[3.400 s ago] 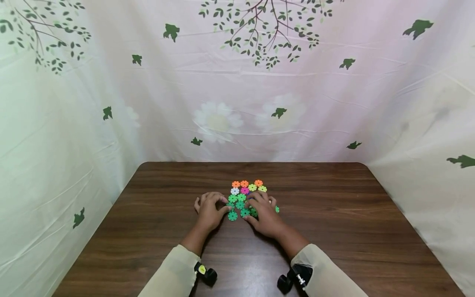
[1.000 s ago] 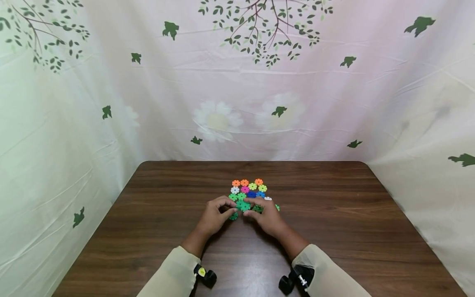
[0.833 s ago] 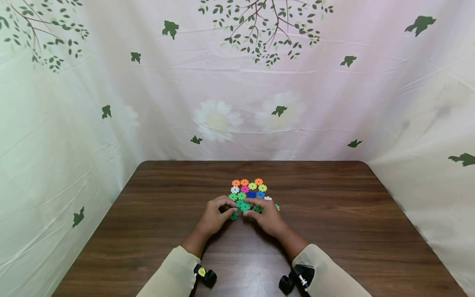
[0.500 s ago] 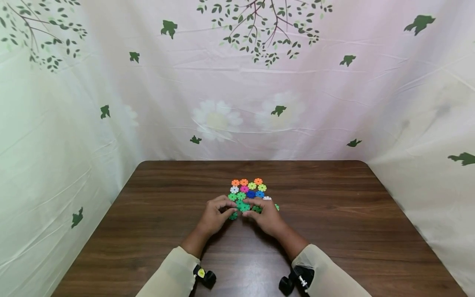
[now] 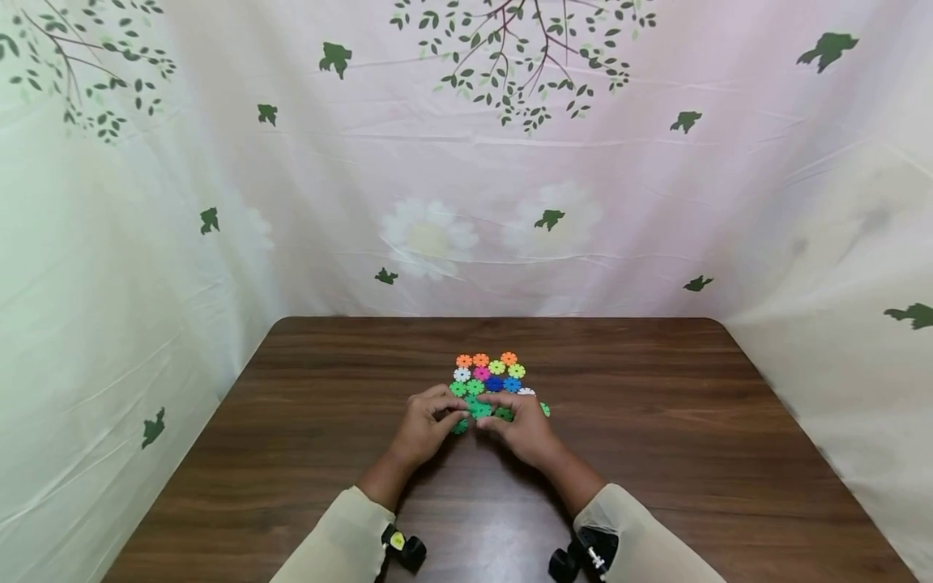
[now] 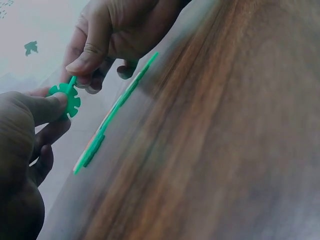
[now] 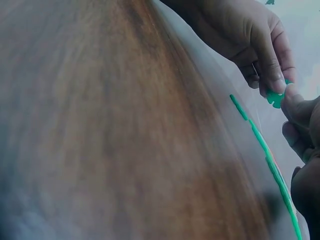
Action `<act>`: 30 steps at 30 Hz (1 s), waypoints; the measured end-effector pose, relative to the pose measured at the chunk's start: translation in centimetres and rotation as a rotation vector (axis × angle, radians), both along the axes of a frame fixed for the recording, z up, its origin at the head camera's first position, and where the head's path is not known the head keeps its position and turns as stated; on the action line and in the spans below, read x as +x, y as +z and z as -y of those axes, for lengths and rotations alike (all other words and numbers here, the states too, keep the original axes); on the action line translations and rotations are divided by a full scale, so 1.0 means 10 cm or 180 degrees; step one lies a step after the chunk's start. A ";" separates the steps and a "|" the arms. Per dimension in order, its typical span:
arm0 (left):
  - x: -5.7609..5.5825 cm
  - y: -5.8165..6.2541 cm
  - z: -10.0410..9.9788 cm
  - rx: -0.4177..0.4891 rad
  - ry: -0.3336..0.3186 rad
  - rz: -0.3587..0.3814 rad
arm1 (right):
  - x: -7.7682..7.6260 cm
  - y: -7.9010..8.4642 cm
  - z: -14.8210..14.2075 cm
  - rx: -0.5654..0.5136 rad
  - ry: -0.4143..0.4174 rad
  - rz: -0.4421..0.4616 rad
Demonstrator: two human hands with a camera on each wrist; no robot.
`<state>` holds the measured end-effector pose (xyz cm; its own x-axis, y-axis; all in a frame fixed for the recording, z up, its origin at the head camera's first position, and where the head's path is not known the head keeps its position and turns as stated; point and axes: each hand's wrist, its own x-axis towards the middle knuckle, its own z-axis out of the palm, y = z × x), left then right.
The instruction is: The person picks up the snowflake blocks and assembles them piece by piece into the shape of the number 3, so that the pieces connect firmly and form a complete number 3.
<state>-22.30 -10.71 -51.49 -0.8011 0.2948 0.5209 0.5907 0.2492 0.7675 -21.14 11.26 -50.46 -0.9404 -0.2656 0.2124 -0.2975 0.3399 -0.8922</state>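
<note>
My left hand (image 5: 425, 424) and right hand (image 5: 526, 431) are close together above the near side of a cluster of notched plastic discs. In the left wrist view my left hand (image 6: 22, 135) pinches a green notched disc (image 6: 72, 106) between thumb and finger. My right hand (image 6: 107, 37) pinches a second green disc (image 6: 73, 80), seen edge-on and touching the first. In the right wrist view a green disc (image 7: 275, 98) shows between both hands' fingertips. Whether the two discs are locked together cannot be told.
Loose discs lie flat on the brown wooden table (image 5: 328, 364): orange discs (image 5: 481, 360) at the back, then a white disc (image 5: 462, 374), a pink disc (image 5: 482, 373), a blue disc (image 5: 494, 384) and several green ones. A printed curtain (image 5: 466, 178) surrounds the table.
Over three seconds ago my hands were apart, reaching down among the discs; since then they have come together with green discs lifted between them. During the last second they hold nearly still.
</note>
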 end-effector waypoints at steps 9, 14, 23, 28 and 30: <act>-0.04 -0.04 0.00 0.0012 0.0068 0.0085 | -0.03 -0.05 0.01 -0.0109 -0.0051 -0.0029; -0.04 -0.03 0.01 -0.0053 0.0157 0.0141 | -0.04 -0.07 0.02 -0.0109 -0.0042 -0.0139; -0.05 -0.01 0.01 0.0027 0.0430 0.0356 | -0.05 -0.06 0.04 -0.0067 -0.0105 -0.0266; -0.05 0.00 0.00 0.0057 0.0667 0.0358 | -0.07 -0.09 0.05 0.0005 -0.0169 -0.0388; -0.05 0.00 0.01 0.0089 0.0717 0.0361 | -0.08 -0.10 0.05 0.0102 -0.0206 -0.0500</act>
